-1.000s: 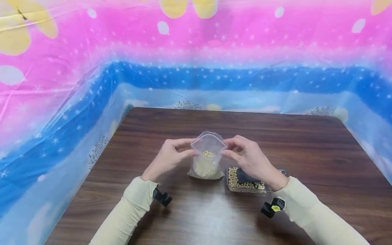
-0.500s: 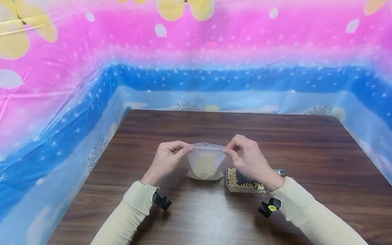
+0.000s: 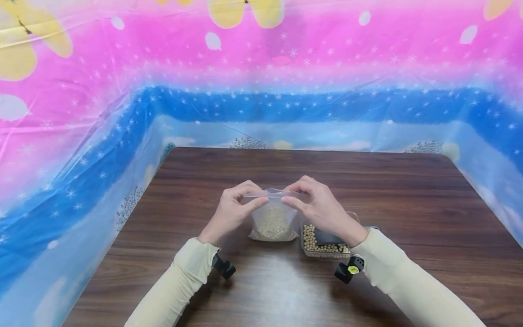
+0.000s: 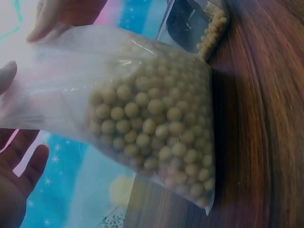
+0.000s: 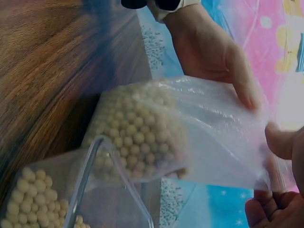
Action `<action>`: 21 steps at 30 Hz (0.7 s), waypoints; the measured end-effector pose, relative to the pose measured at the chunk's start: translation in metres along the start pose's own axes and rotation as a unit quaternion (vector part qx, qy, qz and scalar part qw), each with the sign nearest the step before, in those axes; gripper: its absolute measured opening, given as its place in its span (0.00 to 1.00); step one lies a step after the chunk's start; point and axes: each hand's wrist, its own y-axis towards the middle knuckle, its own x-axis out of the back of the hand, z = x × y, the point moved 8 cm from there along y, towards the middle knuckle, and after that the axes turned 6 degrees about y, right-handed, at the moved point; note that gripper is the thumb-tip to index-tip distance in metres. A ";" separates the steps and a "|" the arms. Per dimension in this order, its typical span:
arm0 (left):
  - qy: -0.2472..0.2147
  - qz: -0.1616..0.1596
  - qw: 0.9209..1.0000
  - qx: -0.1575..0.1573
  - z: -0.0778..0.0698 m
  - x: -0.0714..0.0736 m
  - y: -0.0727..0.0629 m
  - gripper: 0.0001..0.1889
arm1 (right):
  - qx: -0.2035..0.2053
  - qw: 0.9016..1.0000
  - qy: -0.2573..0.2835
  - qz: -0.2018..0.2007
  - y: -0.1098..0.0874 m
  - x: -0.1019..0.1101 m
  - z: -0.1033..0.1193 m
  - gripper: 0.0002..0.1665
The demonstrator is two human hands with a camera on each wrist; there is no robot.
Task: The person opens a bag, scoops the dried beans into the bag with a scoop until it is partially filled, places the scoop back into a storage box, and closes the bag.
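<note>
A clear zip-lock bag (image 3: 273, 222) of round, pale yellow dried beans stands upright on the table. My left hand (image 3: 230, 212) pinches its top edge left of the middle, thumb in front and fingers behind. From the other side, my right hand (image 3: 323, 211) pinches the same edge, and the two thumbs lie close together. In the left wrist view the beans (image 4: 152, 109) fill the lower part of the bag, below slack plastic. The right wrist view shows both thumbs on the bag's mouth (image 5: 259, 156). Whether the zip is fully sealed cannot be seen.
Right of the bag sits a clear rectangular container (image 3: 327, 255) holding more beans. A dark scoop (image 3: 327, 237) lies on those beans, partly hidden by my right wrist. The brown wooden table (image 3: 265, 290) is backed by a patterned cloth (image 3: 261, 104).
The bag's mouth, gaping a second ago, has been drawn flat. Both hands have first pulled its corners apart, then slid inward along the top edge toward the middle.
</note>
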 end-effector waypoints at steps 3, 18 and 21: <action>0.001 -0.014 1.000 -0.022 -0.004 -0.001 0.001 0.02 | 0.016 1.000 -0.003 -0.023 0.001 -0.003 0.004 0.02; 0.000 0.033 0.999 -0.030 -0.008 -0.006 0.003 0.03 | 0.060 0.992 -0.102 0.034 0.016 -0.018 0.034 0.08; 0.011 0.023 0.999 -0.035 -0.008 -0.004 0.002 0.02 | 0.044 0.989 -0.133 0.040 0.019 -0.022 0.034 0.03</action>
